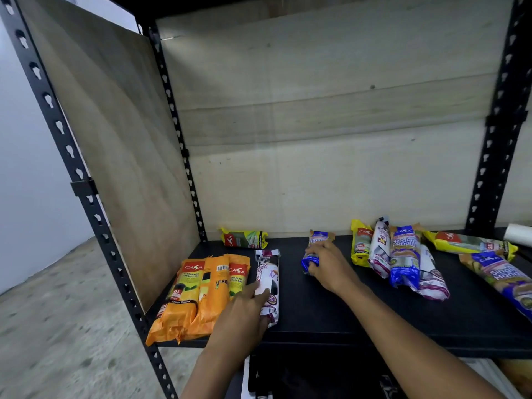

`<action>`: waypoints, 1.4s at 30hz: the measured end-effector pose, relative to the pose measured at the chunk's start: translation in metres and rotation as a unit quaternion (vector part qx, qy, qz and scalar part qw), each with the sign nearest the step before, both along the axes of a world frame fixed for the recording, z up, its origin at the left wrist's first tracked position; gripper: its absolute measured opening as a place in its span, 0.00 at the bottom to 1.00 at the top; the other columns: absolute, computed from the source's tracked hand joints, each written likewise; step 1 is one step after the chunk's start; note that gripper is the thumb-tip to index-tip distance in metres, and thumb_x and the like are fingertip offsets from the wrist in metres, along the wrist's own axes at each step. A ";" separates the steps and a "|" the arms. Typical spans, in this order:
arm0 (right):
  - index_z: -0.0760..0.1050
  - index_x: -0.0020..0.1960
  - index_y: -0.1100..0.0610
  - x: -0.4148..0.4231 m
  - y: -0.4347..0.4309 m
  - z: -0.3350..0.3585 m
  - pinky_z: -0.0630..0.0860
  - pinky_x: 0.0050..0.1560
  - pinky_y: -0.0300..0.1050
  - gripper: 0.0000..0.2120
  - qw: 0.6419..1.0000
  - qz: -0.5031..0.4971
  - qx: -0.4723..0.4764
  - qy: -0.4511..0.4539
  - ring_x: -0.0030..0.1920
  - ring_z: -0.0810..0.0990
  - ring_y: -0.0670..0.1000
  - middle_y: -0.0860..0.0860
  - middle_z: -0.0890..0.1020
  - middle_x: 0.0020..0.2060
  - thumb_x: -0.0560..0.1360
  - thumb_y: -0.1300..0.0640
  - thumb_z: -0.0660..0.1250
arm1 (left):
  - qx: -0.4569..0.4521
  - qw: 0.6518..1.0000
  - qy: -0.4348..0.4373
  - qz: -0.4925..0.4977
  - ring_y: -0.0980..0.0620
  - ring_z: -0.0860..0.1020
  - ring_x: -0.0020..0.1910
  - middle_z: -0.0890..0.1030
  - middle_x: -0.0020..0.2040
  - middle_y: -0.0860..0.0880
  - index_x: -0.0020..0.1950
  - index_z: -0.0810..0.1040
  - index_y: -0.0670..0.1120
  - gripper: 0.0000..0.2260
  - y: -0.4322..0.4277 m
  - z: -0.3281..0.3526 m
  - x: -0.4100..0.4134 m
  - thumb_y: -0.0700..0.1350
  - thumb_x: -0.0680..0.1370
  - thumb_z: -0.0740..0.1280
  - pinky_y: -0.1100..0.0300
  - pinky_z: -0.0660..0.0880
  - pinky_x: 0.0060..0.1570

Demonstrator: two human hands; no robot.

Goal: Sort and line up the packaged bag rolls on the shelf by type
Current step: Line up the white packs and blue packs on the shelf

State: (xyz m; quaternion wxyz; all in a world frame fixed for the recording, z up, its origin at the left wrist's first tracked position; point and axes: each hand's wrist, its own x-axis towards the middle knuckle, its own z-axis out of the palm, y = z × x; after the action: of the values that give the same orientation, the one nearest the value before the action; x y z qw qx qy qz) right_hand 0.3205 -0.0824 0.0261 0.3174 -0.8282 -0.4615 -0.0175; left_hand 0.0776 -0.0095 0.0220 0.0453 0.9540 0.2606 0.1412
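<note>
Three orange packs (198,295) lie side by side at the left end of the black shelf (331,312). My left hand (244,312) grips a white-and-purple roll (269,280) right beside them. My right hand (325,263) is closed over a blue roll (316,243) near the shelf's middle. A yellow pack (244,239) lies alone at the back. To the right sits a mixed cluster: a yellow pack (361,246), a white roll (380,249), a blue roll (404,254) and another white roll (431,275). Further right lie a yellow pack (472,244) and a blue roll (501,275).
A plywood side panel (115,139) closes the shelf's left end and a pale board (331,125) forms the back. Black slotted uprights (492,133) frame the unit. A white roll end (519,234) pokes in at the far right. Concrete floor (57,326) lies to the left.
</note>
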 end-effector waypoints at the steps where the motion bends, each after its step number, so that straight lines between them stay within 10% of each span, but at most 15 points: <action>1: 0.75 0.66 0.53 0.003 0.005 0.000 0.69 0.63 0.46 0.18 1.000 0.000 -0.007 0.000 0.65 0.70 0.53 0.52 0.70 0.67 0.76 0.57 0.68 | 0.002 1.000 -0.002 -0.001 0.49 0.67 0.72 0.62 0.78 0.50 0.76 0.65 0.53 0.25 0.000 -0.001 -0.002 0.48 0.79 0.65 0.59 0.71 0.63; 16: 0.69 0.72 0.51 0.014 0.021 -0.006 0.70 0.65 0.48 0.23 0.999 0.024 -0.029 0.029 0.69 0.68 0.54 0.51 0.65 0.72 0.77 0.53 0.65 | -0.004 0.999 0.028 -0.017 0.50 0.64 0.74 0.59 0.79 0.52 0.78 0.59 0.56 0.29 -0.003 0.001 -0.004 0.49 0.79 0.65 0.57 0.69 0.67; 25: 0.61 0.76 0.49 0.017 -0.007 0.007 0.68 0.69 0.51 0.27 0.997 0.043 -0.043 0.049 0.73 0.63 0.53 0.50 0.62 0.75 0.78 0.51 0.62 | -0.020 0.999 0.030 -0.038 0.51 0.51 0.78 0.53 0.80 0.53 0.77 0.60 0.61 0.38 -0.015 0.011 -0.003 0.72 0.71 0.64 0.52 0.57 0.74; 42: 0.77 0.63 0.52 0.016 -0.117 0.038 0.69 0.57 0.37 0.14 0.990 -0.016 0.141 -0.003 0.58 0.77 0.46 0.48 0.79 0.57 0.77 0.54 0.67 | -0.058 0.981 -0.076 -0.171 0.56 0.71 0.64 0.72 0.64 0.56 0.65 0.76 0.56 0.20 -0.076 0.014 0.111 0.61 0.75 0.67 0.54 0.74 0.60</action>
State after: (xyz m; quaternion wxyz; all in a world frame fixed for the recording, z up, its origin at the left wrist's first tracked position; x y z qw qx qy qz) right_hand 0.3365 -0.1996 0.0644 0.4290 -0.7827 -0.4419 -0.0901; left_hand 0.1888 -0.0851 0.0357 0.1436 0.9666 0.0975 0.1887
